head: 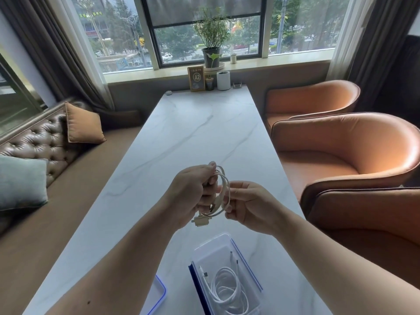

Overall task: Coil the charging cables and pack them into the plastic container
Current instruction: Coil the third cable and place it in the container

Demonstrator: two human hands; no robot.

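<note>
Over the near half of the long marble table (193, 133), a person holds a beige cable (223, 189) up in the air, wound into a few loose loops between both hands. The left hand (193, 192) is closed into a fist around the left side of the coil, thumb laid along the top. The right hand (250, 205) meets it from the other side, thumb above and fingertips curled in below, pinching the right edge of the loops. A cluster of connectors (200, 220) dangles from the bottom of the coil, just under the left hand. Below the wrists, at the table's near end, stands the plastic container (212, 246), clear-walled with blue clasps and open at the top. A white cable (227, 285) already lies coiled inside it, its plugs pointing toward the far wall of the box. The blue-edged lid (156, 294) lies flat on the table just to the container's left. At the far end, against the window sill, stand a small wooden sign (196, 78) marked A2 and a white pot (223, 80), with a potted plant (212, 35) on the sill behind them. Two orange armchairs (341, 144) sit along the right side of the table, and a tufted brown sofa (45, 137) with cushions runs along the left.
</note>
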